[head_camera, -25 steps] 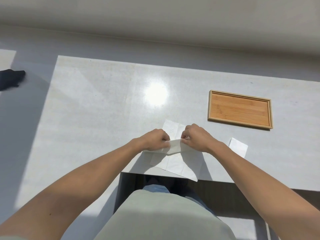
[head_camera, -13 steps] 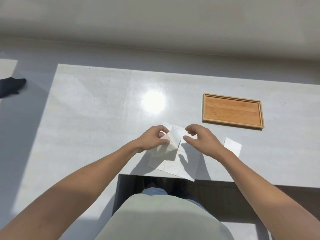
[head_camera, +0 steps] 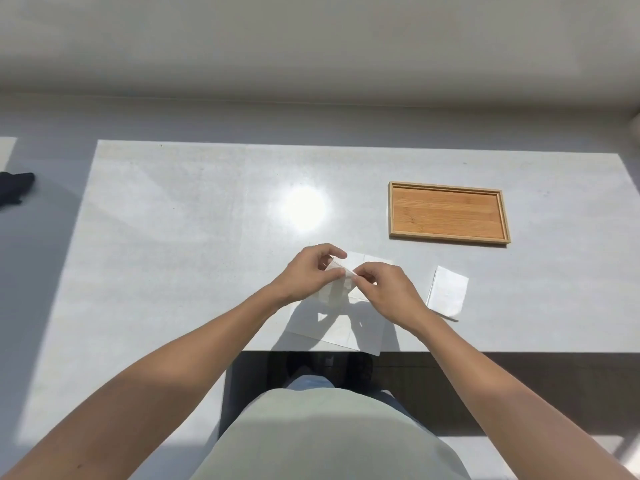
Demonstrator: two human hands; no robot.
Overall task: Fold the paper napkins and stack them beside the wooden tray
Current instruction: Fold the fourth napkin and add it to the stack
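2 napkins [head_camera: 446,292], 1 tray [head_camera: 449,213]

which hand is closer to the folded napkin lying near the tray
Right. The right hand is just left of the folded napkin, apart from it; the left hand is farther left, beyond the right.

Bright daylight; round glare spot [head_camera: 304,207] on pale table [head_camera: 173,220]. Hard arm shadows near front edge. Wide-angle bending at frame edges.

Thin matt white paper napkin [head_camera: 341,327], wooden tray [head_camera: 449,213] showing smooth grained bamboo, pale table [head_camera: 194,216] gleaming glossy
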